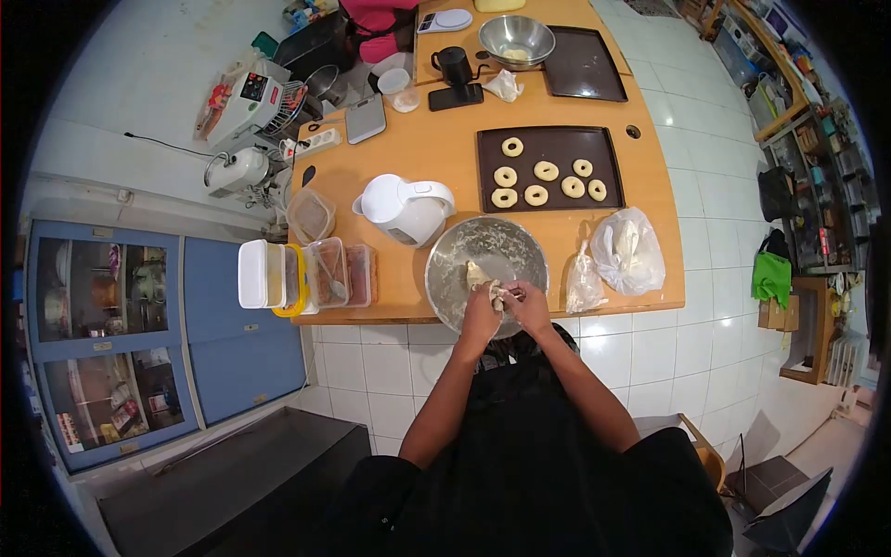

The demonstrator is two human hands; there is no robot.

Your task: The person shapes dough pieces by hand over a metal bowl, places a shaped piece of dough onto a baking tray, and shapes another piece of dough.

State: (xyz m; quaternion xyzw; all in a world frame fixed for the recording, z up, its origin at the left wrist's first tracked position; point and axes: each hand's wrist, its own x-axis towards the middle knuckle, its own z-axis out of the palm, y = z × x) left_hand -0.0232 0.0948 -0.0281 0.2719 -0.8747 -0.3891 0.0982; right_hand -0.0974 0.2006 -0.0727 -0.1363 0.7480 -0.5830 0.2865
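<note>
A large metal bowl (447, 252) stands at the table's front edge, its inner wall smeared with pale dough residue. Both hands are over its near side, close together. My left hand (481, 314) is closed around a lump of dough (476, 276), part of which sticks out past the fingers toward the bowl's middle. My right hand (530, 306) meets it from the right, with its fingers pinched on dough between the two hands. The fingers partly cover the dough, and bits of it cling to them.
Beyond the bowl lies a dark baking tray (548, 137) with several dough rings. A white electric kettle (406, 210) and plastic containers (327, 271) stand left. Plastic bags (628, 251) lie right. Farther back are a black pitcher (454, 65), a second metal bowl (517, 39) and another tray (583, 63).
</note>
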